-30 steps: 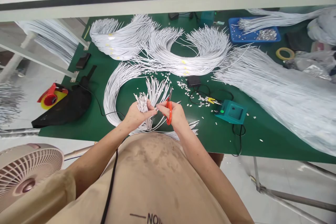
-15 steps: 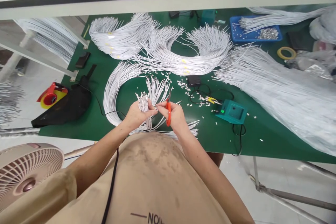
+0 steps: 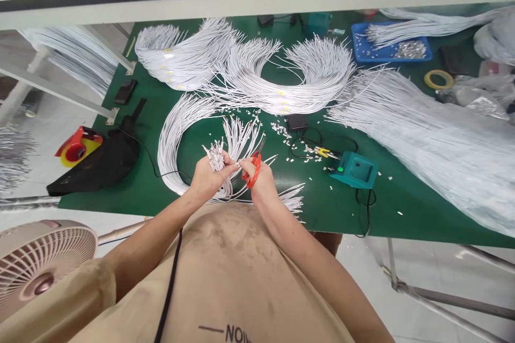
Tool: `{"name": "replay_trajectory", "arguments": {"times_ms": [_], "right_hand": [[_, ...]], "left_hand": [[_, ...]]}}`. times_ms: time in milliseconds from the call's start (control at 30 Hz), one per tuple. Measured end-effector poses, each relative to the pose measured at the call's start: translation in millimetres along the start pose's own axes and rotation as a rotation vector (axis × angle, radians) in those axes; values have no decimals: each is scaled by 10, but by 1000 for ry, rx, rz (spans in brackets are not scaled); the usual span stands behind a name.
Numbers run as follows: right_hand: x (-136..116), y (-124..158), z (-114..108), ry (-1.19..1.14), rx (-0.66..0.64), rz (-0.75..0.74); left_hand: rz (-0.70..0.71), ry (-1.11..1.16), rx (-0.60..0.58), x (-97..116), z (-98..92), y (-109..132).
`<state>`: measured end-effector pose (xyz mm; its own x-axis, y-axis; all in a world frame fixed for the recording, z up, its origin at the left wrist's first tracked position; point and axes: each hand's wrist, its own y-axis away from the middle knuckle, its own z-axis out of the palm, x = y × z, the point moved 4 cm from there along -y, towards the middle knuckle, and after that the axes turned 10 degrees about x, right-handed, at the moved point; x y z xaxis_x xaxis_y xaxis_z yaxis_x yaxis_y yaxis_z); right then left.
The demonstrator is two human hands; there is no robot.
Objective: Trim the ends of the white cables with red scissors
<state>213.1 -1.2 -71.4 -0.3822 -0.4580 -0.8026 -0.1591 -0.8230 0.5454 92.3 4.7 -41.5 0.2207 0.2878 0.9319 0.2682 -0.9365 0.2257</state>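
My left hand [image 3: 209, 176] is closed around a bunch of white wires [image 3: 216, 156], their ends sticking up above the fist. Its thumb and forefinger pinch out toward my right hand [image 3: 260, 176], and the fingertips nearly meet over a thin wire end. Hooked in my right hand is a pair of scissors [image 3: 253, 170] with red-orange handles, blades pointing up and away. Whether the right fingertips also grip the wire is too small to tell. Behind the hands, more loose wire ends [image 3: 241, 136] fan out on the green table [image 3: 322, 209].
Large white wire bundles [image 3: 281, 99] lie across the back. Small white scraps [image 3: 281, 131] are scattered near a teal device [image 3: 356, 170]. A blue tray [image 3: 362, 56] holds small metal parts. At left are a red tape dispenser [image 3: 78, 144], a black bag [image 3: 108, 163] and a fan [image 3: 44, 262].
The scissors have tilted in my right hand, their handles turning toward the left and blades leaning right. Both hands have shifted slightly left, with the wire bunch still in the left one.
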Motion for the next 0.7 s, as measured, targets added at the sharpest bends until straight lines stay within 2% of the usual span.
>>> {"name": "replay_trajectory", "arguments": {"times_ms": [200, 367, 467, 567, 700], "right_hand": [[-14, 19, 36, 12, 92, -67], [-71, 32, 63, 23, 52, -122], [-123, -5, 15, 80, -18, -168], [-125, -77, -109, 294, -61, -226], [-111, -99, -248, 780, -58, -529]], "left_hand": [[73, 22, -36, 10, -17, -65], [-14, 119, -154, -38, -26, -104], [-8, 120, -231, -27, -8, -109], [19, 80, -220, -19, -12, -103], [18, 78, -191, -25, -26, -88]]}}
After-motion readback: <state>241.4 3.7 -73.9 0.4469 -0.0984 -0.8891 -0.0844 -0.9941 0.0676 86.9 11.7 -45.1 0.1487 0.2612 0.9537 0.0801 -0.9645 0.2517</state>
